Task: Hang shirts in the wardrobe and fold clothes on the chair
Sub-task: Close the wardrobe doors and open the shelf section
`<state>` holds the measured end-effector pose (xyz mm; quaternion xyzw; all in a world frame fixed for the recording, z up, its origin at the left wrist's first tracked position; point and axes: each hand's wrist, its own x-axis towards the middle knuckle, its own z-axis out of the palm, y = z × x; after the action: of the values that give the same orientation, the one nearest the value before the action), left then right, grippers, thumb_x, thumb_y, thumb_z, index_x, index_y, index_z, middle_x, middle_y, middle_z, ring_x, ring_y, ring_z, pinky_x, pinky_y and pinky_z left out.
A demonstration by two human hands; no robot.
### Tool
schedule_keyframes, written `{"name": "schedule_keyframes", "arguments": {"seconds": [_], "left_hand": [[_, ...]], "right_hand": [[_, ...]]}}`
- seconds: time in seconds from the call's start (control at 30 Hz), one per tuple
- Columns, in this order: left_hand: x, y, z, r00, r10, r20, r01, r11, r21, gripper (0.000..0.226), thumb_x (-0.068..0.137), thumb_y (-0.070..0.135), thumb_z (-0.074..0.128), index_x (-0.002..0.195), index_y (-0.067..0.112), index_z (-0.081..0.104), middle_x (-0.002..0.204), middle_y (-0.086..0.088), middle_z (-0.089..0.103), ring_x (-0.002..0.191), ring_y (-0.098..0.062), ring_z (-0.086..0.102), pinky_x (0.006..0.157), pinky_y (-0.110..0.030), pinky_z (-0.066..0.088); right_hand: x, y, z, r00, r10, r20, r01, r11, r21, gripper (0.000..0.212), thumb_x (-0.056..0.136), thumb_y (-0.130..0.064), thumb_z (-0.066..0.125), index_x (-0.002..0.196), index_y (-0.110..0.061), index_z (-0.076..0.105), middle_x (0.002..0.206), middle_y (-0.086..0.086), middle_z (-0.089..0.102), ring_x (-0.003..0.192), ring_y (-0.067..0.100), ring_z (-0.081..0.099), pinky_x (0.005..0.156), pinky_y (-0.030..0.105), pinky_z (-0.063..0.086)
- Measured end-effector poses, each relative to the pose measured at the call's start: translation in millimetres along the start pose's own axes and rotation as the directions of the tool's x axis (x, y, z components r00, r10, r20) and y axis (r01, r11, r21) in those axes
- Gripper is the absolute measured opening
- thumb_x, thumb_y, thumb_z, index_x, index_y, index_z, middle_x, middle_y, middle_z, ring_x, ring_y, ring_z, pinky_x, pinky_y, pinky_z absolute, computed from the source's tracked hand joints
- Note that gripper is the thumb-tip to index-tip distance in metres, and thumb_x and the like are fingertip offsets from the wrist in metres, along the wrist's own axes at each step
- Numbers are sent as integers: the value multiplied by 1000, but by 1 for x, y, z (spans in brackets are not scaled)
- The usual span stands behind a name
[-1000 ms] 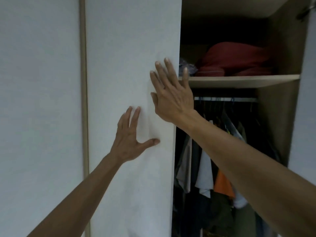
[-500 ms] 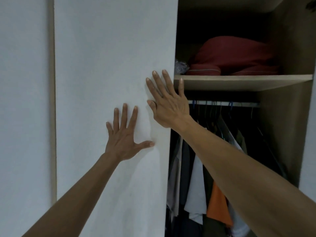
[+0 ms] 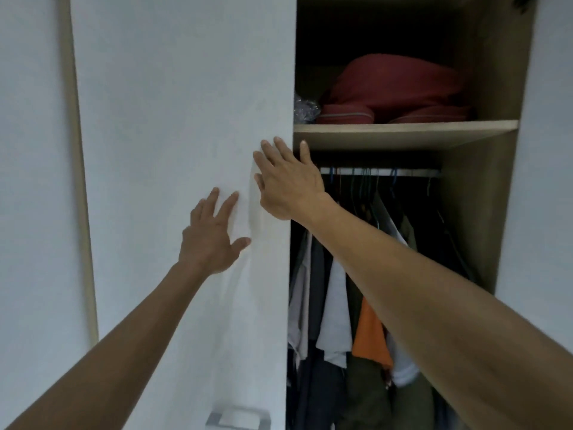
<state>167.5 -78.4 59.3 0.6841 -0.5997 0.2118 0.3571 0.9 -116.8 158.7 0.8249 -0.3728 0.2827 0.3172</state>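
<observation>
Wardrobe point(image 3: 483, 212) is open on its right half; both hands are flat on the white sliding door point(image 3: 186, 119), nothing gripped. Left hand point(image 3: 214, 237) has fingers spread and straight, palm pressed on the panel. Right hand point(image 3: 288, 184) sits at the door's right edge, fingers extended, fingertips crossing the edge toward the shelf point(image 3: 403, 135).

Change over the last second: door edge has barely shifted in view, but the beige strip point(image 3: 80, 181) left of the panel has swung about, so most of that looks like head movement. Left hand's fingers have drawn closer together; right hand has stayed at the edge. My read: the door is being slid or settled, so the hanging step isn't under way yet, since neither hand holds a shirt.

Inside: hanging clothes point(image 3: 335, 321) on a rail point(image 3: 381, 172), orange garment point(image 3: 369, 339) among them, red bundle point(image 3: 393, 88) on the shelf above.

Hard to tell:
- which way the door is being pushed
- chair and the clothes to fold are out of view
- lower wardrobe is dark, garments merge together
- metal handle point(image 3: 235, 420) is cut off at the bottom edge
- crinkled plastic item point(image 3: 305, 110) beside the red bundle, unidentifiable
</observation>
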Motion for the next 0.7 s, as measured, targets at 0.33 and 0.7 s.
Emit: {"name": "schedule_keyframes", "arguments": {"seconds": [0.33,0.7], "left_hand": [[-87,42,-22,987,87,138,-45,958,-282,87,87,42,72,156,26,21,162,-8,18,146,-32,22,113,-50,33],[-171,194,-21,910,374,180,-207,785,-584,81,82,35,75,149,14,36,146,-13,39,135,-32,39,111,-45,35]], "right_hand": [[-124,-5,-68,964,163,212,-191,974,122,42,100,-30,46,141,-20,47,134,6,54,121,29,51,96,49,41],[-256,49,-166,916,331,225,-322,944,-79,32,92,-27,54,123,-19,59,114,5,61,108,27,56,71,36,35]]}}
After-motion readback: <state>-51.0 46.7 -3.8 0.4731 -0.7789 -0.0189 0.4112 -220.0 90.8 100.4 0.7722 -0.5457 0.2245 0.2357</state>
